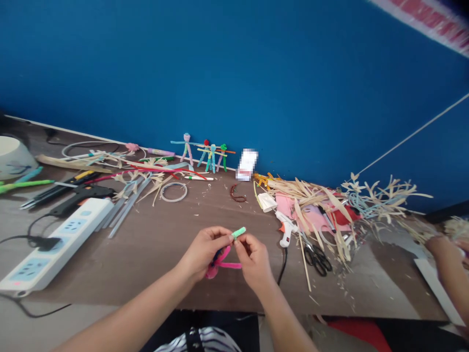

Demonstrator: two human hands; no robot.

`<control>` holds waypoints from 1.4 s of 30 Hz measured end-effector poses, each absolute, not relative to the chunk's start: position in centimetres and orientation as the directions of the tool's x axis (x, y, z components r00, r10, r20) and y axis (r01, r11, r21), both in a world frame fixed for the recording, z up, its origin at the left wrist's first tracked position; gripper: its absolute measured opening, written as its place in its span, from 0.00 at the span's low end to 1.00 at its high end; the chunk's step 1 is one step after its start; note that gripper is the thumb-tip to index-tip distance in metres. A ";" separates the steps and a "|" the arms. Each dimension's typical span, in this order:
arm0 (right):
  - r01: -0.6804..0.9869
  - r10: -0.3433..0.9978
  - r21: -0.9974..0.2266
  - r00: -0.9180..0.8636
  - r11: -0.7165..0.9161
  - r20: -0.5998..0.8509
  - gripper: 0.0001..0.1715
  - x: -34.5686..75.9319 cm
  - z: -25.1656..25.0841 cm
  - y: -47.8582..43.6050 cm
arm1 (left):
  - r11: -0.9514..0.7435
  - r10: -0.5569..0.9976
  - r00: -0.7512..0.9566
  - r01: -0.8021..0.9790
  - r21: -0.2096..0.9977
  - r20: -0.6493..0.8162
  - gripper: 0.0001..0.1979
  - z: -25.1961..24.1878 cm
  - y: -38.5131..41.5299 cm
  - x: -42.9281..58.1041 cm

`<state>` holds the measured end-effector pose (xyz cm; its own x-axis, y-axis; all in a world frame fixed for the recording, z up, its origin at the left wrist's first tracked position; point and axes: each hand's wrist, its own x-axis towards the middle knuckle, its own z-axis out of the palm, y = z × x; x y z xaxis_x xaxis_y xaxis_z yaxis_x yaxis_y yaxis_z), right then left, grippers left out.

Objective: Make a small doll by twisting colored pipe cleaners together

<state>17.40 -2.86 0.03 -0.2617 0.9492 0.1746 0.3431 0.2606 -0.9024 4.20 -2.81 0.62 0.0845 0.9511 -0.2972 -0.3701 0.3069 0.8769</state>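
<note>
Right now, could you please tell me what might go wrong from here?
The green fuzzy piece, pinched between left hand and right hand, might slip. The white glue gun lies beside pale strips; if hot, it could scorch them. Its black cord runs near the right hand, which might snag it.

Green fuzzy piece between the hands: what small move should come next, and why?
Perhaps the right hand should twist the green piece while the left hand steadies it: both hands are at its lower end, and its upper end sticks out free.

The green stem (pixel 240 232) looks fuzzy, the power strip (pixel 66 245) smooth plastic.
</note>
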 end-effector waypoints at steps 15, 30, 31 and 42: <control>0.586 0.874 -0.648 -0.314 0.486 0.371 0.07 18.3 1.0 -3.7 | 0.006 1.000 0.013 0.207 0.978 -0.009 0.07 1.3 -3.0 4.0; 0.553 0.846 -0.665 -0.474 0.502 0.245 0.04 19.3 5.1 -2.6 | -0.567 0.809 0.384 0.709 0.420 0.445 0.09 2.5 -4.5 2.4; 0.541 0.852 -0.689 -0.475 0.482 0.222 0.03 19.3 5.2 -2.4 | -0.582 0.794 0.397 0.714 0.388 0.460 0.10 2.5 -4.6 2.3; 0.223 0.766 -0.942 -0.549 -0.253 -0.336 0.05 18.4 5.2 -0.6 | -0.802 0.566 0.662 0.581 0.141 0.492 0.12 3.4 -4.3 0.0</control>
<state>18.37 -0.59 5.18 -0.5490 0.7655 -0.3355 0.2229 -0.2528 -0.9415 -0.04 -4.35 3.38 0.6619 0.5657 0.4918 0.5808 -0.8018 0.1406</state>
